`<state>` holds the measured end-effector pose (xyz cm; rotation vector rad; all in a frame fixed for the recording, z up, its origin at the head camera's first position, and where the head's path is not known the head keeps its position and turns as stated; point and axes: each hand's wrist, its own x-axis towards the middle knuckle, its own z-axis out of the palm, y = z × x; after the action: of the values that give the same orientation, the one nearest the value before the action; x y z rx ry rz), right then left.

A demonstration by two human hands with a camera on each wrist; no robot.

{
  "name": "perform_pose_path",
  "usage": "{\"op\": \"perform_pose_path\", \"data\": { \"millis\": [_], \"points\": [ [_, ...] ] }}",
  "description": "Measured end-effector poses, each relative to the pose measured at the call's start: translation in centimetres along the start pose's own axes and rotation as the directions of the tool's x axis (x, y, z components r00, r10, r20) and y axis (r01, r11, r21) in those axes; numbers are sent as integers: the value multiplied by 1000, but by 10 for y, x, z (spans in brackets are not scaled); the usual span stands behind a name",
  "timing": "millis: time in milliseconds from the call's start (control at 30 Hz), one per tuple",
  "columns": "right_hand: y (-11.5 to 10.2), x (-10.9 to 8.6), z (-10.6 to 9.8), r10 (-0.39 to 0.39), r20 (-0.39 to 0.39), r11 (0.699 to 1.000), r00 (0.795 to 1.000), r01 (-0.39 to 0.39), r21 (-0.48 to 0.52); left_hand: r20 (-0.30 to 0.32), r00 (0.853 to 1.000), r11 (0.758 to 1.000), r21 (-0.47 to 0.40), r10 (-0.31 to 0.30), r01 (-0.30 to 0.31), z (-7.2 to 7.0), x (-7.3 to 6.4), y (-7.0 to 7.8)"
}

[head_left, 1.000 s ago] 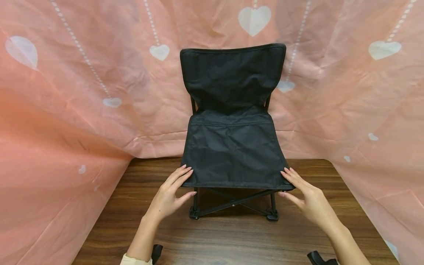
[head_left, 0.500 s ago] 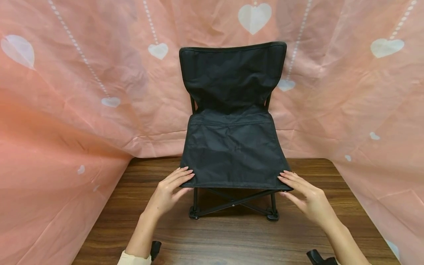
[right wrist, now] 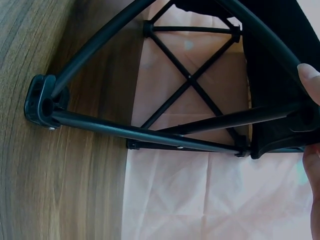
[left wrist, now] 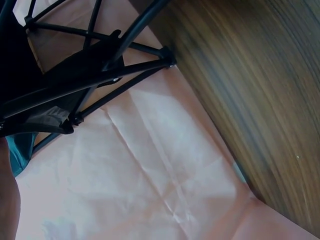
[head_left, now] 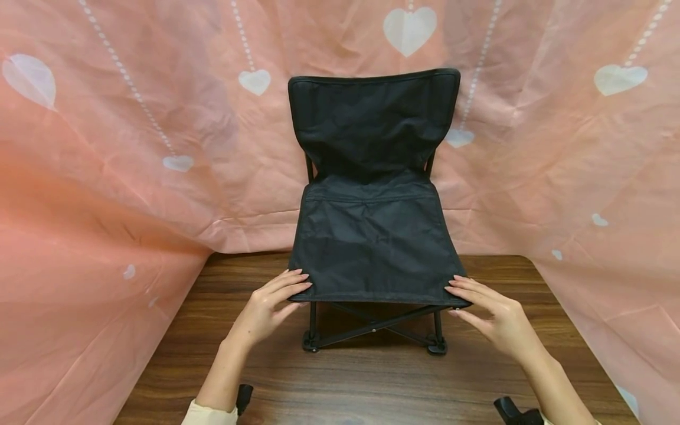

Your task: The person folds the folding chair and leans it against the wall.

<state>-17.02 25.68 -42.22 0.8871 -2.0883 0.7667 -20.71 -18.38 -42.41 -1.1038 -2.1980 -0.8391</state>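
A black folding chair [head_left: 377,248] stands unfolded on the wooden surface, its fabric seat facing me. At the seat's front left corner is my left hand [head_left: 265,304], fingers lying on top and the thumb tucked against the underside. My right hand [head_left: 496,316] pinches the front right corner in the same way. The right wrist view shows my right thumb [right wrist: 311,82] against a frame tube, with the crossed legs [right wrist: 190,77] beyond. Only a strip of my left hand [left wrist: 7,195] enters the left wrist view, beside the black fabric and tubes.
A pink cloth [head_left: 159,106] with white hearts hangs behind the chair and along both sides. Brown wood-grain flooring [head_left: 366,383] lies under and before the chair. Black wrist devices [head_left: 244,398] show near both forearms.
My left thumb has moved in under the seat corner, and its fingers settled on the fabric. The right fingers have slid slightly further onto their corner. The chair stays in place.
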Motion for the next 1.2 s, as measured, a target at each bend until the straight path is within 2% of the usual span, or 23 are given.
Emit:
{"op": "perform_pose_path", "data": {
  "millis": [333,733,967,1200],
  "points": [
    [8,5,-5,-60,0,998,998,60,20,22,1000,999,-49,-20,21,-3,2,0],
    [7,10,-9,-21,21,999,1000,20,42,36,999,996,-88,-17,20,-7,2,-2],
    [10,11,-9,-45,27,999,999,44,24,29,1000,996,-94,3,0,-8,3,-3],
    [12,6,-9,-51,25,997,998,50,51,30,999,997,-81,11,-8,-9,1,-1]
  ]
}}
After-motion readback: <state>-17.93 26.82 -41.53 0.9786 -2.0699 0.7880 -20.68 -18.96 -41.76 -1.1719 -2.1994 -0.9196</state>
